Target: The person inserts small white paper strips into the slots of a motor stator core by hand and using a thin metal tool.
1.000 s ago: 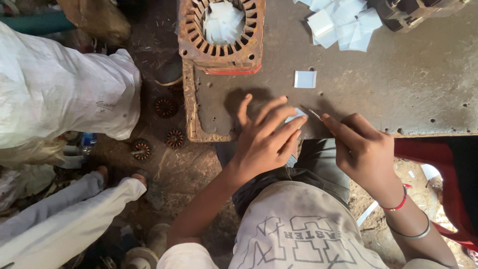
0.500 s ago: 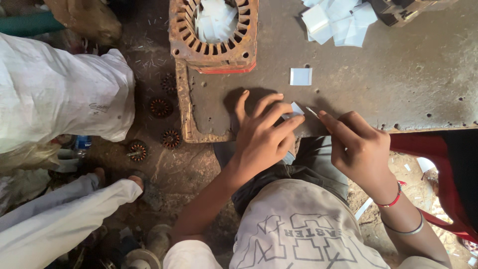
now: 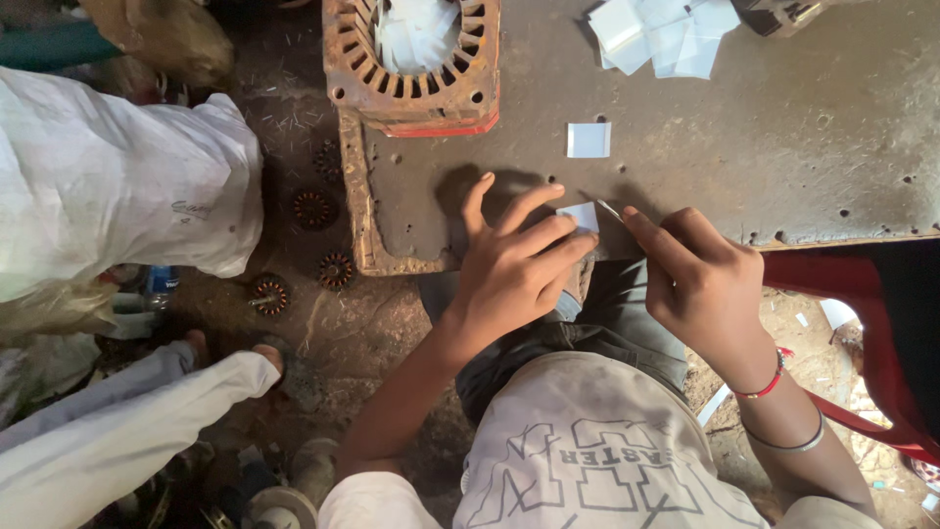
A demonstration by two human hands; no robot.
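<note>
Left hand [image 3: 514,264] lies flat, fingers spread, pinning a small white paper square [image 3: 580,216] to the metal plate [image 3: 783,147] close to the plate's near edge. Right hand [image 3: 700,279] sits just beside it, fingers curled round a thin blade-like tool [image 3: 612,212] whose tip touches the square's right edge; tool too small to identify for sure, probably a knife or scissor blade.

A second white paper square [image 3: 588,139] lies loose on the plate, further from the person, apart from both hands. A pile of cut white paper pieces [image 3: 661,34] sits at the plate's far edge. A rusty motor stator [image 3: 416,64], with white paper inside its bore, stands at the plate's far left corner.

Bare plate to the right of the hands, open room there. The left plate edge is a raised rusty rim; small gear-like parts [image 3: 313,208] lie on the dirt floor beyond it. Another person's white sleeve [image 3: 117,176] is well left.
</note>
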